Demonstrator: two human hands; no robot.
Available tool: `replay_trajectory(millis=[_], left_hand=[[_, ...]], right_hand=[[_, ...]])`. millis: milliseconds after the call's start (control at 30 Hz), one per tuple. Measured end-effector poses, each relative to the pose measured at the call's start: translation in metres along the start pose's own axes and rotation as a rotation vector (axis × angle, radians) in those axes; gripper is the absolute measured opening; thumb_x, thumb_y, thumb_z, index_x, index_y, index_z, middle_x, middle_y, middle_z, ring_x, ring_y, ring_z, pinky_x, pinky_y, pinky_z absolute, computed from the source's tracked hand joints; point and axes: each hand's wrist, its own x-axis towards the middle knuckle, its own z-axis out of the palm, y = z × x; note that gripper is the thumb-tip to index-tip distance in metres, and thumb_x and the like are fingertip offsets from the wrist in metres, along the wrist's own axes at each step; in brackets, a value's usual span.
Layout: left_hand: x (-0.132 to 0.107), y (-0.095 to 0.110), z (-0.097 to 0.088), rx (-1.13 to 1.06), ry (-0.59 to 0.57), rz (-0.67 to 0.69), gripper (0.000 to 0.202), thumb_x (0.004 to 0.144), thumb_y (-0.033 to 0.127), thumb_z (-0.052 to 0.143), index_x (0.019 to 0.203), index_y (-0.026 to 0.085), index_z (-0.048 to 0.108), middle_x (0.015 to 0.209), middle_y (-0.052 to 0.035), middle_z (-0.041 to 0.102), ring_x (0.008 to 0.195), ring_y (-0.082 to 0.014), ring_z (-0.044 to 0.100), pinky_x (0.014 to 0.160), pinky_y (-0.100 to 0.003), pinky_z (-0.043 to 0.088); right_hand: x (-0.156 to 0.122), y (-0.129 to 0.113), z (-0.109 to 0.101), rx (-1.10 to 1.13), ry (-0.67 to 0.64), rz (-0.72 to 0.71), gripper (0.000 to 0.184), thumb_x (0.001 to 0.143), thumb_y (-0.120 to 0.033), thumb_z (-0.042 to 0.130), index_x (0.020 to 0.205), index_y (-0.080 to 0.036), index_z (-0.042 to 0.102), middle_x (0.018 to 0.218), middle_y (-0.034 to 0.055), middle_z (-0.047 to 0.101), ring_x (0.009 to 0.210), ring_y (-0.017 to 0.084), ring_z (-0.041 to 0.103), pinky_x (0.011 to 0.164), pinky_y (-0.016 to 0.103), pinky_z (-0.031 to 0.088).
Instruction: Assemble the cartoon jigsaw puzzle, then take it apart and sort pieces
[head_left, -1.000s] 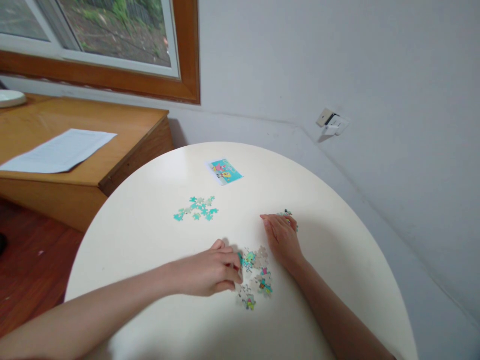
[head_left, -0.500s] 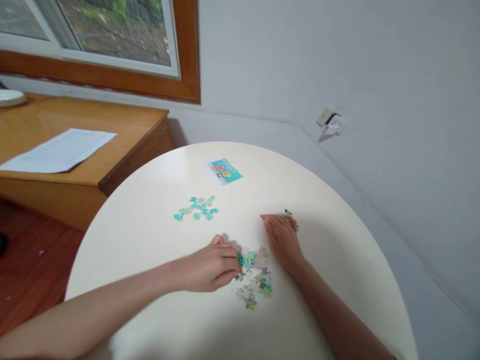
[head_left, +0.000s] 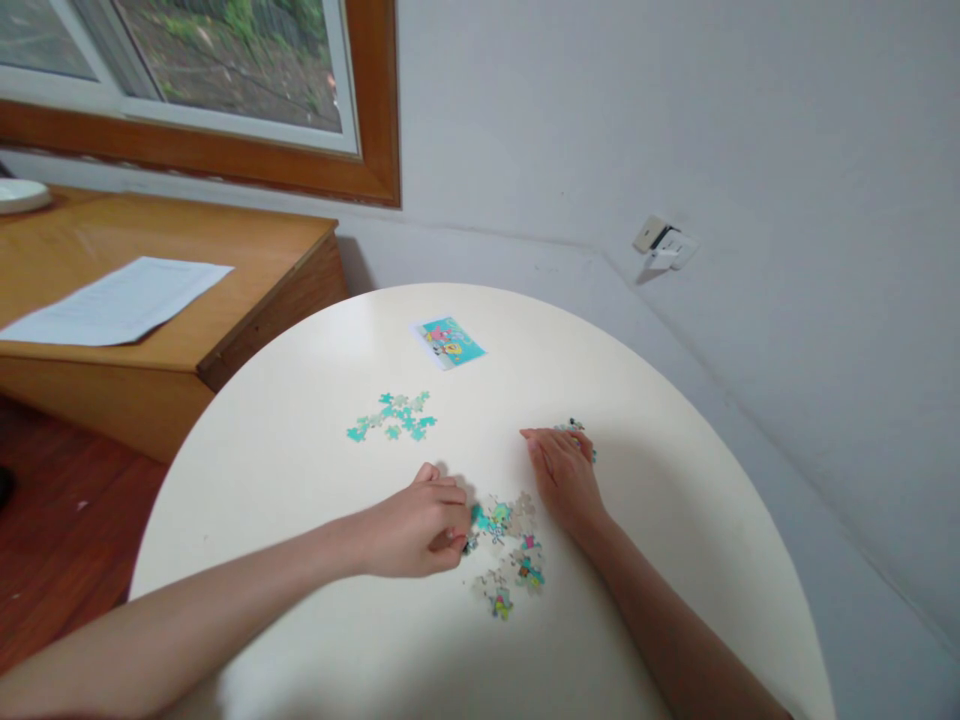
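Turquoise, knobbed puzzle pieces (head_left: 493,519) beside curled left hand (head_left: 421,525).

Head cam looks fwd & down at white tbl (head_left: 292,470) from close by, facing wall (head_left: 525,110).

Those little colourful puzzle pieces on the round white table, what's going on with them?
A person has both bare hands at jigsaw pieces on a round white table. The left hand, fingers curled, is at the edge of a loose multicoloured heap; whether it grips a piece can't be seen. The right hand lies over another small heap, partly hiding it. Beyond the left hand lie turquoise and pale pieces, with a rectangular turquoise picture card farther back.
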Motion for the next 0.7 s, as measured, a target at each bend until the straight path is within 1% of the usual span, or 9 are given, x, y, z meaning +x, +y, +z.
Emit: replay_trajectory(millis=[133, 267, 333, 400, 433, 500, 533, 600, 700], left_hand=[[-0.0006, -0.0012, -0.0018, -0.008, -0.026, -0.039, 0.022, 0.067, 0.005, 0.057, 0.060, 0.017, 0.040, 0.064, 0.0058, 0.049, 0.070, -0.0112, 0.047, 0.076, -0.029, 0.023], [-0.0007, -0.0044, -0.0012, 0.037, -0.028, -0.050, 0.021, 0.067, 0.007, 0.057, 0.059, 0.017, 0.040, 0.064, 0.0044, 0.049, 0.071, -0.0130, 0.047, 0.074, -0.030, 0.023], [-0.0007, -0.0053, -0.0001, 0.067, -0.012, -0.045, 0.020, 0.069, 0.008, 0.056, 0.060, 0.017, 0.041, 0.064, 0.0030, 0.050, 0.071, -0.0139, 0.046, 0.073, -0.031, 0.023], [-0.0009, -0.0054, 0.0010, 0.092, 0.013, -0.038, 0.017, 0.075, 0.010, 0.055, 0.062, 0.017, 0.045, 0.068, 0.0012, 0.052, 0.072, -0.0145, 0.047, 0.073, -0.032, 0.023], [-0.0012, -0.0053, 0.0014, 0.106, 0.031, -0.035, 0.014, 0.079, 0.012, 0.053, 0.066, 0.017, 0.049, 0.072, -0.0002, 0.055, 0.074, -0.0149, 0.048, 0.073, -0.032, 0.024], [-0.0019, -0.0054, 0.0021, 0.143, 0.067, -0.026, 0.007, 0.085, 0.016, 0.051, 0.080, 0.017, 0.056, 0.086, -0.0039, 0.058, 0.081, -0.0171, 0.049, 0.077, -0.033, 0.024], [-0.0023, -0.0058, 0.0023, 0.162, 0.079, -0.020, 0.008, 0.087, 0.018, 0.051, 0.089, 0.018, 0.058, 0.093, -0.0057, 0.058, 0.086, -0.0188, 0.050, 0.079, -0.034, 0.024], [-0.0030, -0.0068, 0.0029, 0.190, 0.084, -0.011, 0.016, 0.088, 0.021, 0.052, 0.103, 0.019, 0.057, 0.103, -0.0080, 0.057, 0.094, -0.0220, 0.049, 0.082, -0.036, 0.024], [-0.0032, -0.0086, 0.0044, 0.204, 0.075, -0.011, 0.019, 0.089, 0.022, 0.052, 0.108, 0.019, 0.057, 0.105, -0.0082, 0.057, 0.097, -0.0230, 0.049, 0.083, -0.037, 0.024]], right_hand=[[-0.0004, 0.0001, 0.0005, 0.002, 0.016, -0.007, 0.034, 0.097, -0.026, 0.030, 0.098, -0.022, 0.064, 0.096, 0.0042, 0.071, 0.094, 0.019, 0.061, 0.093, 0.037, 0.028], [-0.0010, 0.0007, 0.0011, 0.016, 0.015, -0.001, 0.036, 0.098, -0.027, 0.028, 0.099, -0.022, 0.064, 0.097, 0.0047, 0.071, 0.094, 0.019, 0.060, 0.093, 0.037, 0.028], [-0.0010, 0.0011, 0.0013, 0.018, 0.010, 0.002, 0.036, 0.098, -0.028, 0.028, 0.099, -0.023, 0.063, 0.097, 0.0048, 0.071, 0.095, 0.019, 0.060, 0.094, 0.037, 0.028], [-0.0006, 0.0012, 0.0013, 0.017, 0.007, -0.002, 0.036, 0.098, -0.028, 0.028, 0.099, -0.022, 0.063, 0.097, 0.0046, 0.071, 0.095, 0.019, 0.060, 0.093, 0.037, 0.028], [-0.0004, 0.0011, 0.0012, 0.015, 0.008, -0.004, 0.036, 0.098, -0.028, 0.028, 0.099, -0.022, 0.063, 0.097, 0.0045, 0.071, 0.095, 0.019, 0.060, 0.093, 0.037, 0.028], [0.0002, 0.0008, 0.0009, 0.010, 0.009, -0.004, 0.036, 0.098, -0.028, 0.028, 0.099, -0.022, 0.063, 0.097, 0.0046, 0.071, 0.095, 0.019, 0.060, 0.094, 0.037, 0.028], [0.0004, 0.0006, 0.0007, 0.007, 0.009, -0.002, 0.036, 0.098, -0.028, 0.027, 0.099, -0.022, 0.063, 0.097, 0.0047, 0.071, 0.095, 0.019, 0.060, 0.094, 0.037, 0.027], [0.0007, 0.0003, 0.0006, 0.003, 0.003, 0.000, 0.036, 0.098, -0.028, 0.027, 0.098, -0.022, 0.063, 0.097, 0.0048, 0.071, 0.095, 0.019, 0.060, 0.094, 0.037, 0.027], [0.0007, 0.0002, 0.0007, 0.003, 0.000, -0.005, 0.035, 0.098, -0.027, 0.028, 0.099, -0.021, 0.063, 0.097, 0.0049, 0.071, 0.095, 0.019, 0.060, 0.093, 0.037, 0.028]])
